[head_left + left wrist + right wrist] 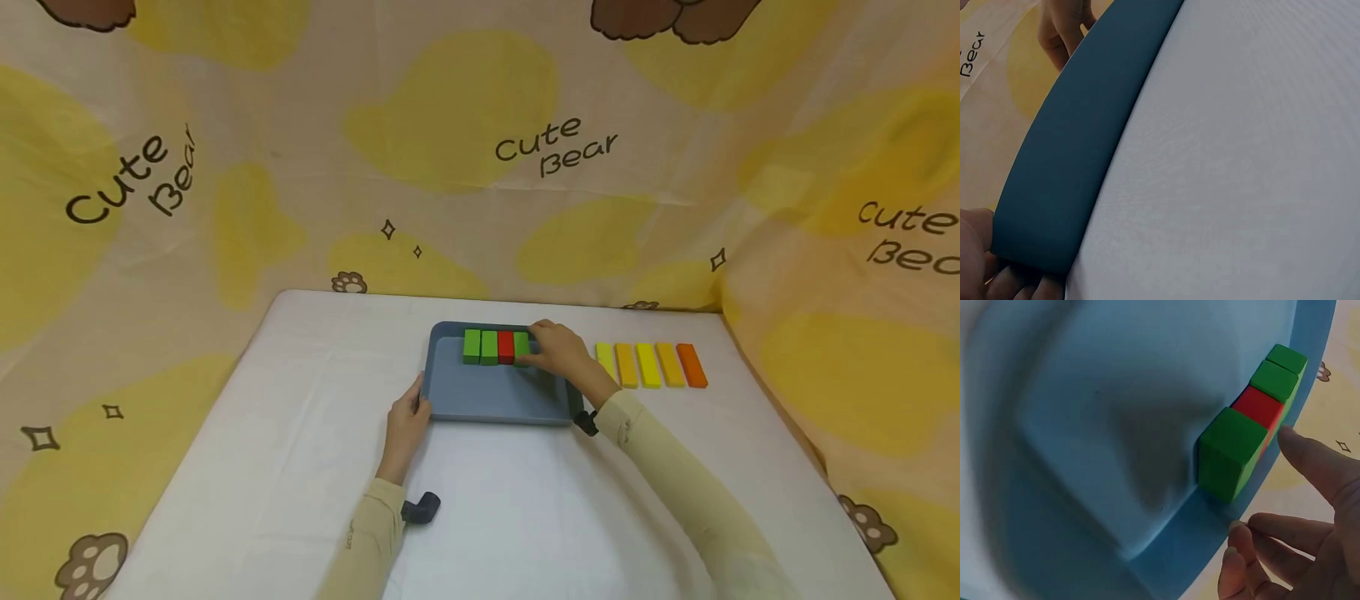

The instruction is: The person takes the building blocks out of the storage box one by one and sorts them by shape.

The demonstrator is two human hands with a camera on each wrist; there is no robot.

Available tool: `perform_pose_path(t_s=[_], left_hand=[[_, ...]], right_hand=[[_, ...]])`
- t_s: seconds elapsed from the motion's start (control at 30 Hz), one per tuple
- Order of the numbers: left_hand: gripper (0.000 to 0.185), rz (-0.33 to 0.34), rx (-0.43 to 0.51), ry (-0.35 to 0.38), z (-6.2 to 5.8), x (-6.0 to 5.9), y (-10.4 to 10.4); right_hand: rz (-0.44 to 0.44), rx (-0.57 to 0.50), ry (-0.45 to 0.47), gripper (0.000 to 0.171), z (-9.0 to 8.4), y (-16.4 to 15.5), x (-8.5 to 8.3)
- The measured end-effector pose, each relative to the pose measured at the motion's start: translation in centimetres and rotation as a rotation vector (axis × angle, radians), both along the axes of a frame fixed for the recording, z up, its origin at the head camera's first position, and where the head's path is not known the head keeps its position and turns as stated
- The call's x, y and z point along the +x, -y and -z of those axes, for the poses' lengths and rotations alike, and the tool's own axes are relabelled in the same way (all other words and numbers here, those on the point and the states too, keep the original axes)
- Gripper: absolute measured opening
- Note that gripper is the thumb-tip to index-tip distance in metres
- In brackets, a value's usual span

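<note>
A shallow blue-grey tray (495, 396) lies on the table. My left hand (405, 425) grips its left edge, the thumb on the rim and the fingers curled underneath in the left wrist view. A row of blocks stands along the tray's far side: two green blocks (480, 347), a red block (506, 347) and another green block (1232, 453) at the right end. My right hand (558, 350) is at that end block, thumb and fingers spread apart around it. In the right wrist view the thumb tip is beside the row and the other fingers are near the tray rim.
To the right of the tray, several yellow and orange blocks (648, 365) lie side by side on the white table (300, 417). A patterned cloth (465, 167) hangs behind the table and along its sides. Black wrist cameras (423, 508) are strapped to both wrists.
</note>
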State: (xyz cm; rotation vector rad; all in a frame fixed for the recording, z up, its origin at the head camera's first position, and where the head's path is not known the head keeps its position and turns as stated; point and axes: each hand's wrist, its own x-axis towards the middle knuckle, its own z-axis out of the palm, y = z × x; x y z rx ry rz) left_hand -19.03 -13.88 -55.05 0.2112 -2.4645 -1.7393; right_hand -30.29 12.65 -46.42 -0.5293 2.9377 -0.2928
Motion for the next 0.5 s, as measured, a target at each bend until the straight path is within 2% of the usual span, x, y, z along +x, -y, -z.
perform_pose_path(t_s=[0.23,0.5], left_hand=[[0.052,0.005,0.004,0.023,0.0,0.2,0.0],[0.052,0.006,-0.005,-0.002,-0.2,0.1,0.1]], right_hand=[[0.022,-0.004,0.015,0.066,0.4,0.7,-0.1],[-0.01,0.012,-0.004,0.073,1.3,1.1,-0.5]])
